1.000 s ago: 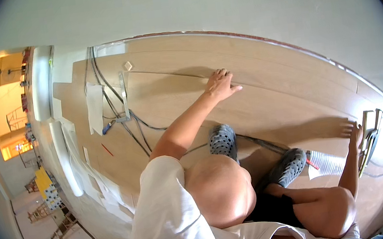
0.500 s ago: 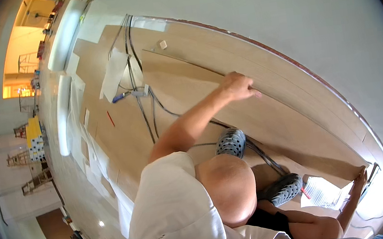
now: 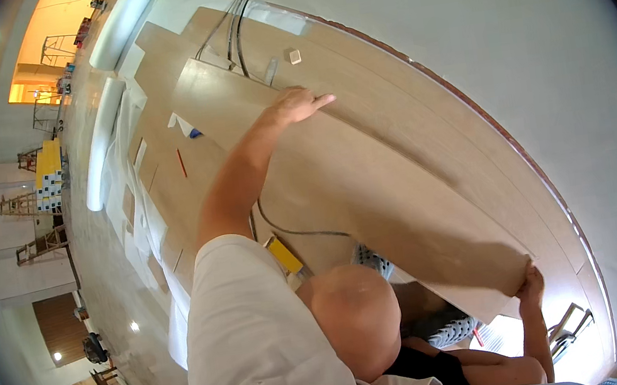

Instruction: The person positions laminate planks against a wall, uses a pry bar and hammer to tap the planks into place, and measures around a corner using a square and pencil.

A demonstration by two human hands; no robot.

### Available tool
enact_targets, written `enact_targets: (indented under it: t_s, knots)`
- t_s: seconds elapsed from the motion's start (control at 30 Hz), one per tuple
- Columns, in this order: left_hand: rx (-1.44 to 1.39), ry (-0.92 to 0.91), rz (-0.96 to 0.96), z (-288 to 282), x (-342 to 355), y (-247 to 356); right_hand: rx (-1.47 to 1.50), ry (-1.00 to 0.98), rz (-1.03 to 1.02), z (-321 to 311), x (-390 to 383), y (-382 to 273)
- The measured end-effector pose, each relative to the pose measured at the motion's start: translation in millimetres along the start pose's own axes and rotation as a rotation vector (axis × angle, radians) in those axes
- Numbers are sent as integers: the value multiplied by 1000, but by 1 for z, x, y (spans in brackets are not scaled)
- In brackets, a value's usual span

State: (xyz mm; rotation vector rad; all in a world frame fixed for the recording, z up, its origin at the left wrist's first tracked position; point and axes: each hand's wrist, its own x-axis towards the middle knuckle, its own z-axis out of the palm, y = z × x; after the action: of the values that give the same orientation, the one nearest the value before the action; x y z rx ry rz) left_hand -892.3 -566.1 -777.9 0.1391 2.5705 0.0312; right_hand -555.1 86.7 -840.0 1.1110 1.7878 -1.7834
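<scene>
Over laid wood-toned flooring [image 3: 407,101], 1 long light-brown plank [image 3: 370,184]. Held at its far edge by the left hand [image 3: 298,104], grip closed over the rim, and at its right-end corner by the right hand [image 3: 530,285], grip pinched tight. Just past the plank's far edge, 1 small pale block [image 3: 295,57]; beyond its left end, dark cables [image 3: 239,44]; beside its near edge, 2 grey clogs [image 3: 451,332].

A plain light-tan plank [image 3: 379,199] crosses the centre, over matching tan flooring [image 3: 353,58]. The wall [image 3: 471,7] at upper right is pale grey-green. At lower centre: a white shirt [image 3: 257,332], black shorts [image 3: 429,367] and a grey shoe [image 3: 453,329] dotted with dark holes. Left of centre, a red stick [image 3: 181,163]; below it, a yellow box [image 3: 283,255].
</scene>
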Motion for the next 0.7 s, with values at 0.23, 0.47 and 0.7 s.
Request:
enact_targets:
  t_s: [0.23, 0.47, 0.7]
  knots:
    - [0, 28, -46, 27, 19, -88, -84, -183, 145, 88, -47, -64]
    - [-80, -14, -161, 32, 56, -121, -62, -221, 188, 122, -48, -98]
    - [-99, 527, -98, 52, 39, -124, -40, -326, 139, 175, -48, -121]
